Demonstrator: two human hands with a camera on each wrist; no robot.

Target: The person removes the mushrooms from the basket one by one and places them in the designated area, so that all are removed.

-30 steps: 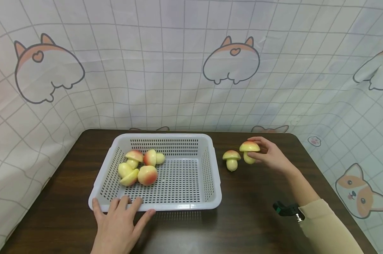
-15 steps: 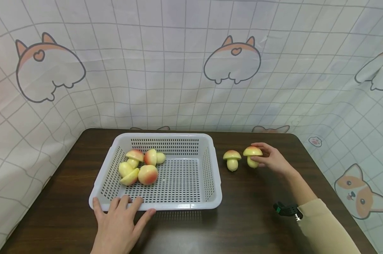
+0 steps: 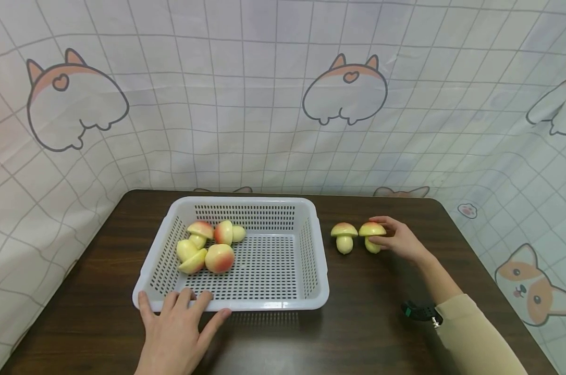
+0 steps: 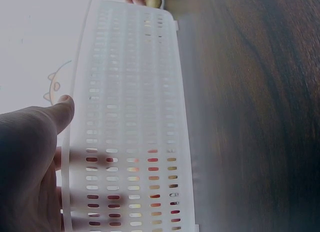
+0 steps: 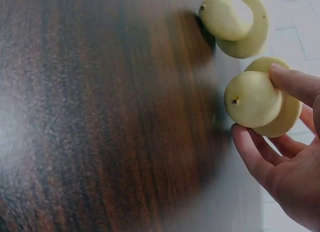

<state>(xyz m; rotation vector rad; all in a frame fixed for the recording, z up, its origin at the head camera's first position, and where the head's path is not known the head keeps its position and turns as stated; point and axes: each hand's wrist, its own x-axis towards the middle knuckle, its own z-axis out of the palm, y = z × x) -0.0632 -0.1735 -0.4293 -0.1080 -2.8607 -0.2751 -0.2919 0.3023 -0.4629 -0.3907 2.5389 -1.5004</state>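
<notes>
My right hand (image 3: 399, 238) grips a yellow mushroom (image 3: 372, 229) with a red-tinged cap, upright on the right side. In the right wrist view, thumb and fingers pinch this mushroom (image 5: 252, 99) from both sides, its round stem end facing the camera. Just left of it stands a second similar mushroom (image 3: 344, 237). My left hand (image 3: 177, 330) holds the near rim of a white plastic basket (image 3: 283, 304), fingers bent over the edge. From the left wrist, finger shadows show through the slotted wall (image 4: 132, 106). Several mushrooms (image 3: 200, 233) lie in the basket's left half.
The dark wooden table (image 3: 358, 323) carries everything. A white gridded cloth (image 3: 264, 104) printed with cartoon corgis rises behind it and along both sides. A black wrist strap (image 3: 419, 311) sits at my right sleeve's cuff.
My right hand has lowered the mushroom toward the table and brought it close beside the standing one. The left hand and the basket stay in place.
</notes>
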